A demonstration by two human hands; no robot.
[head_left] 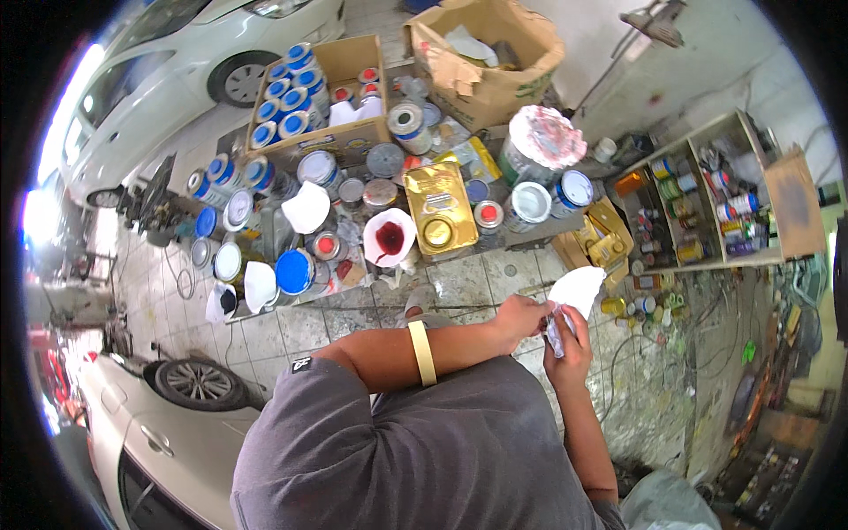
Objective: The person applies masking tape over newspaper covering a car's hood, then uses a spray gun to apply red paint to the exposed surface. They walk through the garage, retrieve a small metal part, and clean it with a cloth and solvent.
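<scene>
My left hand (pixel 521 318) and my right hand (pixel 570 349) are together at right of centre, both closed on a white cone-shaped thing (pixel 576 287), with a crumpled pale wad (pixel 554 337) between my fingers. Above and left of them is a bench crowded with cans. On it, a white cup or funnel (pixel 397 256) has dark red liquid inside, beside a gold rectangular tin (pixel 449 190). Other white cones (pixel 260 291) sit among blue-lidded cans (pixel 293 271). A paint-crusted pail (pixel 543 139) stands at the bench's right end.
Cardboard boxes (pixel 371 49) stand at the back. A cluttered shelf unit (pixel 667 137) is at right, with small containers and cables on the tiled floor (pixel 495 300) below. A white car (pixel 177 62) is upper left, another pale car (pixel 159 442) lower left. A box of gold tins (pixel 601 238) is beside the bench.
</scene>
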